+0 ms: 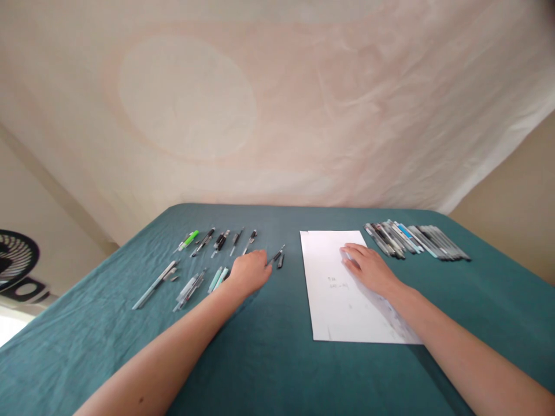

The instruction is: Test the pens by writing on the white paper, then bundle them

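Note:
My left hand (251,271) is closed low over the table, its fingertips at the end of a slim dark pen (277,254) that points up and to the right. Just beside that pen lies a short black pen cap (281,261). On the right, my right hand (368,267) rests with fingers stretched out on a white sheet of paper (321,312). A few faint marks of writing show on the sheet. Part of its right side is covered by my hand and forearm.
Left of my left hand lie a green pen (189,239), black pens (221,240), clear pens (189,290), mint pens (215,279) and a long grey pen (154,285). Many pens (416,240) lie side by side at the right. A fan (17,260) stands beyond the left edge.

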Action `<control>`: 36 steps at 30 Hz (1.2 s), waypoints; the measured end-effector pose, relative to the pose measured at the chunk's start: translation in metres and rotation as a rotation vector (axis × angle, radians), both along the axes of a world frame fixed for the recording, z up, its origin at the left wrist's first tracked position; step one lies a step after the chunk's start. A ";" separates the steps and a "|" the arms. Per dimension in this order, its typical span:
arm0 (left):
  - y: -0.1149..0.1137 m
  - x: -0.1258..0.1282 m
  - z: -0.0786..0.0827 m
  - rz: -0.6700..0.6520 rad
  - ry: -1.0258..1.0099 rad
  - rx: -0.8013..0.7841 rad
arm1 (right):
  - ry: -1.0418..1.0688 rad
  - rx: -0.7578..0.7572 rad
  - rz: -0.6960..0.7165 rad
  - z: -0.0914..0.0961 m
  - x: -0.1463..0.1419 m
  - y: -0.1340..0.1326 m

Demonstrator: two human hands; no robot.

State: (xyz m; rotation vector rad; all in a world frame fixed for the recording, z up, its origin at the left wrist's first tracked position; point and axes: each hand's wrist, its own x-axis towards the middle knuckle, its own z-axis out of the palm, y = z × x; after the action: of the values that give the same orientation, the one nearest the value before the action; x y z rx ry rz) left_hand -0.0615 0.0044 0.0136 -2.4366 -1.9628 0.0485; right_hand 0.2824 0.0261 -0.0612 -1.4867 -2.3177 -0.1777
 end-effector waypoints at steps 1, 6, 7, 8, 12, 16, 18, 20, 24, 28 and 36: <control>0.000 0.000 0.001 0.009 0.018 -0.005 | 0.003 -0.001 0.000 0.000 0.000 0.000; 0.003 -0.002 0.000 0.038 0.036 -0.046 | 0.034 0.008 0.011 0.000 0.000 -0.001; 0.003 -0.002 -0.002 0.041 0.032 -0.052 | 0.040 0.007 0.013 0.000 0.000 -0.001; 0.004 -0.003 -0.003 0.042 0.024 -0.056 | 0.045 0.006 0.014 -0.001 0.000 -0.001; 0.006 -0.008 0.000 0.019 -0.052 -0.077 | 0.098 -0.008 0.023 0.000 0.000 0.000; -0.002 -0.005 0.017 -0.127 -0.230 -0.179 | 0.352 -0.058 0.063 0.021 -0.009 -0.005; -0.010 0.004 0.023 -0.247 -0.508 -0.389 | 0.585 -0.183 0.047 0.039 -0.021 -0.014; -0.020 0.015 0.025 -0.326 -0.840 -0.641 | 0.840 -0.478 0.097 0.057 -0.035 -0.025; -0.037 0.035 0.018 -0.329 -1.043 -0.822 | 1.130 -0.899 0.233 0.074 -0.063 -0.045; -0.044 0.041 0.015 -0.348 -1.052 -0.875 | 1.244 -0.995 0.227 0.071 -0.077 -0.053; -0.030 0.039 -0.005 -0.278 -1.249 -1.069 | 1.650 -0.749 0.149 0.064 -0.056 -0.032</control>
State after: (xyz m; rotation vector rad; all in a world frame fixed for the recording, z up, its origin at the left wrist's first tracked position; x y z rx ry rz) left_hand -0.0226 -0.0258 0.0087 -4.1164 -2.1629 -0.8366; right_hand 0.2263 -0.0059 0.0026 -0.9003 -1.0112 1.4746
